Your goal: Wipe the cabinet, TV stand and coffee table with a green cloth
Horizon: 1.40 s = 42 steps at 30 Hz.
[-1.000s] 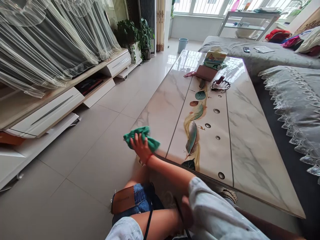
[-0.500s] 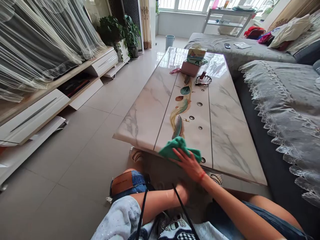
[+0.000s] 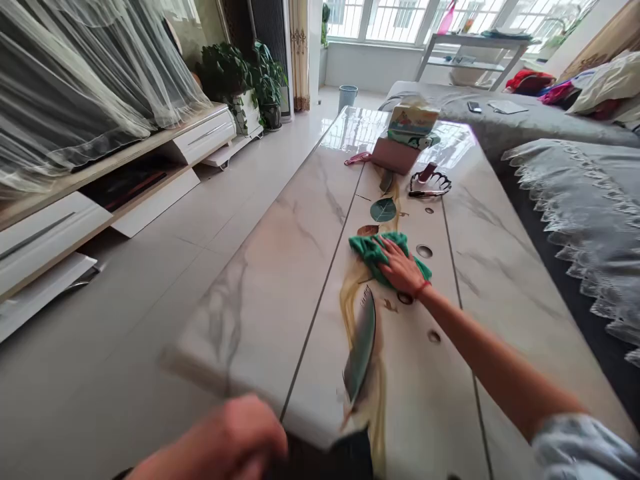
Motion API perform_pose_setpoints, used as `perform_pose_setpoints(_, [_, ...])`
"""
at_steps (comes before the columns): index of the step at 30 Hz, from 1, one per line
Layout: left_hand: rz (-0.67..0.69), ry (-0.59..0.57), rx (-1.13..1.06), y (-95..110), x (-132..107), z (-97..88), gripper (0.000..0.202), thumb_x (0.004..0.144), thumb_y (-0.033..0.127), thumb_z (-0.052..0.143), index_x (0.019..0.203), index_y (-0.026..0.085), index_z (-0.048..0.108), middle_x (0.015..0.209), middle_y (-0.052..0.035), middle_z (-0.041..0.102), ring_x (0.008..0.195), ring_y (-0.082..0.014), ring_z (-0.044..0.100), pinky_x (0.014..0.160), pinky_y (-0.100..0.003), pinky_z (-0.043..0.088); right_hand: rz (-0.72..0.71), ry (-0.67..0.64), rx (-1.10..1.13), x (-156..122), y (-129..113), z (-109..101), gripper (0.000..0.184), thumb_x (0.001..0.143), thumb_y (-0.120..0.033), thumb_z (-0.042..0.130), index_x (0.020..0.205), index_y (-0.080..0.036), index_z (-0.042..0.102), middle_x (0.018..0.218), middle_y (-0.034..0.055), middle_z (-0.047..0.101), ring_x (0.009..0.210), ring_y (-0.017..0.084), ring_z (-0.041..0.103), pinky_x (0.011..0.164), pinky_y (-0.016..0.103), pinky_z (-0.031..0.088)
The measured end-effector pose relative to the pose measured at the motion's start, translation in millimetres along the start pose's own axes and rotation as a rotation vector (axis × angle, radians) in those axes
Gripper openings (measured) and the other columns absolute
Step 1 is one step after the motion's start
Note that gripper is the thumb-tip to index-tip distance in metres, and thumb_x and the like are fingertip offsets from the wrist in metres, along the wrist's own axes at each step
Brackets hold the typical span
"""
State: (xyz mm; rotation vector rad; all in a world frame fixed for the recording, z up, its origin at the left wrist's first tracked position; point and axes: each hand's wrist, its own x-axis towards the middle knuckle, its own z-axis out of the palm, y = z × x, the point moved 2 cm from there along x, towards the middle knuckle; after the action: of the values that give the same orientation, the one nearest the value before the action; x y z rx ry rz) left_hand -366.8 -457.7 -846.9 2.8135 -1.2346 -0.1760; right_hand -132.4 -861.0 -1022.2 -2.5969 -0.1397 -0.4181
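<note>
My right hand (image 3: 401, 268) lies on a green cloth (image 3: 373, 250), pressing it to the marble-patterned coffee table (image 3: 280, 267). Its fingers stretch forward over the folded fabric. The cloth covers part of the painted leaf pattern along the table's middle strip. Low in the view, my left hand (image 3: 235, 437) hangs by the table's near edge, away from the cloth. Motion blurs it; the fingers look curled, but whether they hold anything is unclear.
At the table's far end stand a tissue pack (image 3: 413, 120), a pinkish-brown box (image 3: 395, 157) and a scalloped dish (image 3: 431, 185). A pink item (image 3: 357, 159) lies beside the box. A grey sofa (image 3: 580, 173) runs along the right, a low TV cabinet (image 3: 205, 137) along the left.
My right hand and the green cloth have moved from the table's near edge forward to its middle. My left hand has shifted left, and the view has come closer over the table.
</note>
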Motion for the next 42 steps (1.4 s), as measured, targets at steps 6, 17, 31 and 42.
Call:
perform_pose_setpoints(6, [-0.55, 0.841, 0.324, -129, 103, -122.7, 0.027, 0.102, 0.036, 0.053, 0.106, 0.029, 0.078, 0.069, 0.0066, 0.066, 0.047, -0.0115, 0.051, 0.049, -0.026, 0.038, 0.174, -0.03, 0.144, 221, 23, -8, 0.069, 0.108, -0.038, 0.04, 0.176, -0.024, 0.041, 0.182, 0.0104, 0.033, 0.168, 0.038, 0.029, 0.135, 0.073, 0.022])
perform_pose_setpoints(17, [-1.459, 0.547, 0.055, -244, 378, -122.8, 0.045, 0.113, 0.02, 0.031, 0.131, 0.002, 0.068, 0.143, -0.0306, 0.069, 0.142, -0.0404, 0.062, 0.118, -0.051, 0.047, 0.304, 0.108, 0.14, 286, 28, -29, 0.044, 0.11, -0.031, 0.046, 0.148, -0.016, 0.062, 0.159, 0.0203, 0.045, 0.148, 0.037, 0.038, 0.122, 0.06, 0.033])
perform_pose_setpoints(31, [-1.78, 0.267, 0.022, -237, 391, -116.8, 0.053, 0.113, 0.022, 0.032, 0.127, 0.02, 0.083, 0.12, -0.0165, 0.083, 0.114, -0.0373, 0.077, 0.09, -0.043, 0.053, 0.217, -0.083, 0.252, 263, 21, -21, 0.048, 0.087, -0.017, 0.056, 0.128, -0.034, 0.076, 0.123, 0.0187, 0.061, 0.12, 0.044, 0.048, 0.097, 0.062, 0.041])
perform_pose_setpoints(42, [-1.775, 0.225, 0.105, -243, 381, -105.7, 0.055, 0.114, 0.026, 0.03, 0.128, 0.019, 0.083, 0.121, -0.0199, 0.082, 0.114, -0.0353, 0.076, 0.089, -0.041, 0.051, 0.66, -0.086, 0.181, 496, 74, -43, 0.058, 0.101, 0.001, 0.043, 0.157, -0.016, 0.05, 0.162, 0.0185, 0.03, 0.145, 0.031, 0.026, 0.114, 0.058, 0.029])
